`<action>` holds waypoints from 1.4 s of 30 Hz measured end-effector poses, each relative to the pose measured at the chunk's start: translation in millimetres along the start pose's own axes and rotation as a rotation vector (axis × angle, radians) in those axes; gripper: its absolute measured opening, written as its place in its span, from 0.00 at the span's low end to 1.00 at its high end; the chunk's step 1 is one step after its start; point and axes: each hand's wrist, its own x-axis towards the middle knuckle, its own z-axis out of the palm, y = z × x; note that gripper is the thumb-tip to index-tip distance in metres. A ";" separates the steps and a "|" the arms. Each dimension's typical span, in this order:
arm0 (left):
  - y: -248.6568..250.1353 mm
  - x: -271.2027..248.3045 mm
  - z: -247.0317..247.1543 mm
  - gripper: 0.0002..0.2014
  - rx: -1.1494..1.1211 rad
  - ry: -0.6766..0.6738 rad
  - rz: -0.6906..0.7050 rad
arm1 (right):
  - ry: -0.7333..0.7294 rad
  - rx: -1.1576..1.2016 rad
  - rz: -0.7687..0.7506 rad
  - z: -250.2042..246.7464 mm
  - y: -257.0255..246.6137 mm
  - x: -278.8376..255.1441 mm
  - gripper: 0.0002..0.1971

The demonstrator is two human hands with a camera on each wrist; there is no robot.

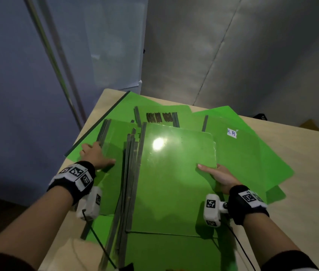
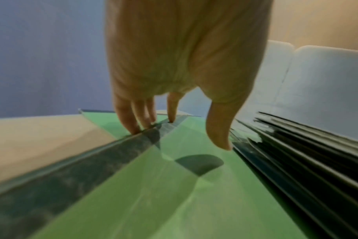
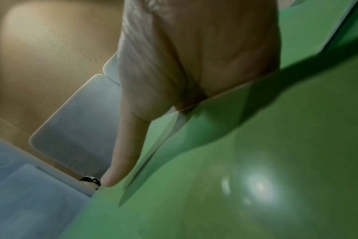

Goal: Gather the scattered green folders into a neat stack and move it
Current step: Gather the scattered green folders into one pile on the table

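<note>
Several green folders with grey spines lie overlapping on a light wooden table (image 1: pixel 303 153). The top folder (image 1: pixel 174 173) sits in the middle on a loose pile. My right hand (image 1: pixel 211 171) pinches its right edge, thumb (image 3: pixel 123 153) on top and the fingers hidden under the green sheet (image 3: pixel 255 161). My left hand (image 1: pixel 98 153) rests on a lower folder (image 1: pixel 113 145) at the left, straight fingertips (image 2: pixel 137 127) against its grey spine (image 2: pixel 92 161) and the thumb lifted. Beyond lie a folder with black scribbles (image 1: pixel 160 116) and one with a white label (image 1: pixel 242 153).
The table's left edge (image 1: pixel 88 122) runs close to a blue wall, and a grey wall stands behind. A large green sheet (image 1: pixel 115 110) overhangs the far left corner. Bare wood shows at the right. A yellowish box (image 1: pixel 311 124) sits beyond the far right edge.
</note>
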 end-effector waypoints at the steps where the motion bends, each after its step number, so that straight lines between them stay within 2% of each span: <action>1: -2.5 4.1 0.4 0.39 0.006 -0.002 -0.033 | -0.002 0.013 -0.003 0.9 1.1 -2.6 0.58; 4: -8.5 10.7 3.2 0.29 -0.058 -0.027 -0.078 | 0.013 0.070 -0.017 2.7 6.3 -4.9 0.51; 8: 6.9 1.7 22.1 0.11 -0.425 -0.112 0.006 | 0.054 0.147 -0.046 11.0 3.7 -14.7 0.42; 9: 10.6 -1.0 28.7 0.12 -0.512 -0.141 0.021 | 0.062 0.155 -0.053 12.9 1.4 -17.2 0.40; 10: 14.3 -4.9 32.7 0.17 -0.615 -0.183 0.026 | 0.065 0.158 -0.061 14.2 -1.1 -18.1 0.39; 13: 12.4 -5.3 35.3 0.47 -0.805 -0.330 -0.008 | 0.071 0.167 -0.066 18.2 -9.5 -19.0 0.39; 15: 12.2 -8.2 32.5 0.59 -0.804 -0.387 0.008 | 0.076 0.157 -0.069 21.0 -12.9 -17.2 0.40; 17: 13.5 -9.4 29.8 0.68 -0.740 -0.378 0.031 | 0.078 0.162 -0.074 23.4 -15.2 -11.8 0.44; 19: 16.2 -7.8 27.7 0.66 -0.705 -0.314 0.040 | 0.076 0.149 -0.079 24.0 -19.4 -8.7 0.47; 21: 18.0 -4.9 25.9 0.66 -0.738 -0.249 0.043 | 0.085 0.137 -0.088 21.8 -23.9 -3.5 0.45; 23: 20.8 2.0 25.4 0.61 -0.844 -0.242 0.063 | 0.100 0.104 -0.096 14.7 -24.8 4.8 0.37; 25: 25.2 5.9 26.5 0.50 -0.923 -0.242 0.094 | 0.116 0.009 -0.109 2.5 -21.0 14.6 0.26; 27: 25.5 9.4 27.6 0.45 -0.953 -0.247 0.108 | 0.223 -0.058 -0.145 -15.0 -17.2 24.4 0.16; 28: 25.0 10.1 27.8 0.44 -0.961 -0.255 0.098 | 0.323 -0.105 -0.125 -28.7 -12.7 33.8 0.14; 30: 22.4 11.5 27.5 0.48 -0.994 -0.281 0.089 | 0.512 -0.307 0.011 -60.1 1.5 46.8 0.20; 32: 20.8 12.7 25.8 0.57 -1.001 -0.334 0.083 | 0.608 -0.361 0.200 -86.2 17.4 64.9 0.40; 33: 20.3 13.3 24.8 0.60 -0.998 -0.358 0.079 | 0.615 -0.352 0.280 -85.2 13.2 53.3 0.51; 34: 21.1 12.8 23.9 0.60 -1.012 -0.374 0.071 | 0.598 -0.327 0.314 -79.8 4.5 37.2 0.57; 35: 21.2 14.6 23.5 0.58 -1.028 -0.380 0.063 | 0.561 -0.313 0.331 -77.6 0.1 28.7 0.55; 37: 22.7 16.4 23.8 0.55 -1.038 -0.378 0.060 | 0.444 -0.231 0.320 -71.6 -13.5 13.3 0.39; 38: 23.7 16.7 23.8 0.55 -1.032 -0.383 0.067 | 0.411 -0.261 0.287 -65.9 -21.0 10.3 0.34; 40: 24.8 18.1 24.3 0.55 -1.028 -0.377 0.080 | 0.415 -0.334 0.217 -58.2 -33.2 3.5 0.34; 42: 26.8 19.6 24.9 0.50 -1.022 -0.363 0.085 | 0.423 -0.332 0.141 -62.6 -29.9 18.6 0.40</action>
